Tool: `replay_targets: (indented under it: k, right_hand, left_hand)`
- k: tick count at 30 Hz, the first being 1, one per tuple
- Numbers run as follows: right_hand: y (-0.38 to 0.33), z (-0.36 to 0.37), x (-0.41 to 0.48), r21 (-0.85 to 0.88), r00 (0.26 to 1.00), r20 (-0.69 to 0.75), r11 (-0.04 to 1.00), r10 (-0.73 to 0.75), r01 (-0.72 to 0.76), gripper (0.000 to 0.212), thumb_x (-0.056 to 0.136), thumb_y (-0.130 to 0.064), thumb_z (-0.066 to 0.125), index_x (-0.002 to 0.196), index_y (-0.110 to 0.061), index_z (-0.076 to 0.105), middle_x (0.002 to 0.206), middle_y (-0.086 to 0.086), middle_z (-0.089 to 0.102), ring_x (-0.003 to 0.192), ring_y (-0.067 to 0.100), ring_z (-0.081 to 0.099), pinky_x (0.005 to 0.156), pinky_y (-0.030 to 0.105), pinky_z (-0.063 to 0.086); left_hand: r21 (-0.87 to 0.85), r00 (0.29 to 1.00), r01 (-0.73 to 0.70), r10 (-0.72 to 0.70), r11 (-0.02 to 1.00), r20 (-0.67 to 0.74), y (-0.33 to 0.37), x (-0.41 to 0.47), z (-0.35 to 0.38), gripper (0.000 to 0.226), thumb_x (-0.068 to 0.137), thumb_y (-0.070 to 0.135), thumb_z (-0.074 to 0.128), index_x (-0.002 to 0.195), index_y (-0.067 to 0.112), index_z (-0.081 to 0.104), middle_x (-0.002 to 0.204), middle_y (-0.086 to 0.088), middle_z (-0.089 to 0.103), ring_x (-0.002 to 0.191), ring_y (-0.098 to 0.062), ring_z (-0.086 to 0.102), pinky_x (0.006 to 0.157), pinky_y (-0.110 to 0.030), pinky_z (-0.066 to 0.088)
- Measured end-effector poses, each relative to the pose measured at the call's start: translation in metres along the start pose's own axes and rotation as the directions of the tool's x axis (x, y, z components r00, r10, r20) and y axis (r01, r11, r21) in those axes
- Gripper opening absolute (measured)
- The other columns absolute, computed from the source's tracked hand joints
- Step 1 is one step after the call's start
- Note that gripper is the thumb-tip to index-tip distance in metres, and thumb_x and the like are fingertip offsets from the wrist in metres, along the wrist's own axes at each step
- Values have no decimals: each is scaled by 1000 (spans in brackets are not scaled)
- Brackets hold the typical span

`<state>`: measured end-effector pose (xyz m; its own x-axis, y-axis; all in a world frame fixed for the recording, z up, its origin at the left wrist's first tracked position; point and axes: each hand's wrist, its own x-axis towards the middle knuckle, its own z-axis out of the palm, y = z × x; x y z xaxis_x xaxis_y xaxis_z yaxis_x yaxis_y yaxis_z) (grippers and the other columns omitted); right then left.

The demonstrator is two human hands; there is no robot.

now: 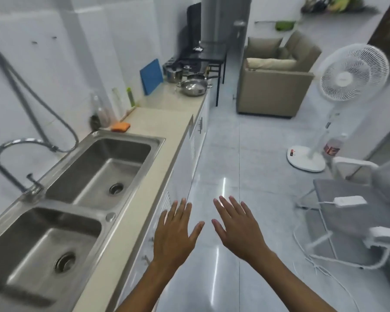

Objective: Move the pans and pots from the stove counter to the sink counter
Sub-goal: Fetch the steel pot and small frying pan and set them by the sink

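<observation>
At the far end of the beige counter [167,122] sits a wide steel pan [193,87] with two side handles. Behind it are a dark long-handled pan [197,76] and a steel pot [174,74], close to the black stove [203,55]. A double steel sink [92,167] is set into the counter at near left. My left hand [175,233] and my right hand [239,226] are held out over the floor, palms down, fingers spread, holding nothing, far from the pans.
A blue cutting board [151,76] leans on the wall by the pans. An orange sponge [120,126] and bottles [99,113] stand behind the sink. A standing fan [338,91], a grey chair [356,212] and a sofa [277,73] border the tiled floor on the right.
</observation>
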<state>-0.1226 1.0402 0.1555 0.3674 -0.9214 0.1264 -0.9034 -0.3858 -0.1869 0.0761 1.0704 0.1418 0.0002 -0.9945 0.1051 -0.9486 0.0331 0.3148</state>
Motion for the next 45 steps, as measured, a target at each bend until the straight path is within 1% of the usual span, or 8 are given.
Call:
replay_targets:
  k: [3,7,11,15,26,31,38,45]
  right_hand:
    - [26,6,62,23,998,17,998,53,-53,61,104,-52,32,155,-20,39,159,2,43,149,27,35,121,49,29]
    - [67,12,130,58,993,16,992,114,-115,60,103,-49,30,152,-19,45,155,2,49,145,27,43,117,48,36]
    - [121,21,208,76,990,-8,987,140,-139,60,101,-48,30,148,-17,50,150,2,54,141,27,47,114,47,41]
    - [186,30,312,110,990,-34,985,136,-132,53,103,-44,46,149,-16,49,152,3,52,143,27,45,116,47,38]
    - [340,13,602,51,1000,10,999,-16,16,58,104,-48,37,150,-14,47,151,5,53,142,28,47,114,47,41]
    - [391,25,727,16,996,64,998,-61,60,60,104,-49,33,150,-14,47,153,7,51,144,29,44,116,48,37]
    - [475,53,907,-18,990,136,999,-33,36,58,105,-48,34,155,-17,39,159,4,42,149,28,34,121,46,29]
    - [541,61,1053,-16,983,184,1000,-17,21,60,105,-51,29,156,-20,35,161,0,39,150,24,33,121,42,29]
  left_hand:
    - [-11,999,-25,25,1000,36,-6,77,10,88,90,79,11,159,27,28,166,5,18,156,-20,17,128,-48,14]
    - [0,998,-55,55,998,13,-5,166,26,83,93,77,23,153,24,45,161,4,33,150,-23,34,121,-48,23]
    - [17,998,-62,61,998,33,-4,266,59,89,91,80,9,158,26,33,166,5,22,155,-18,18,126,-44,15]
    - [23,997,-65,65,998,32,12,385,81,86,93,77,13,158,25,35,167,3,26,156,-19,20,126,-43,14]
    - [-57,997,79,-79,995,-2,63,677,103,89,91,77,11,158,22,33,168,1,25,157,-17,17,128,-42,15]
    - [-45,996,91,-90,995,16,70,804,128,93,87,77,1,161,25,21,171,3,14,158,-16,8,128,-42,12]
    - [-81,989,151,-149,985,21,58,998,171,76,99,67,22,159,22,30,169,0,24,157,-18,18,127,-41,15]
    - [-89,982,185,-181,979,49,58,1153,191,74,100,65,29,155,18,42,166,-3,34,155,-20,27,125,-45,22]
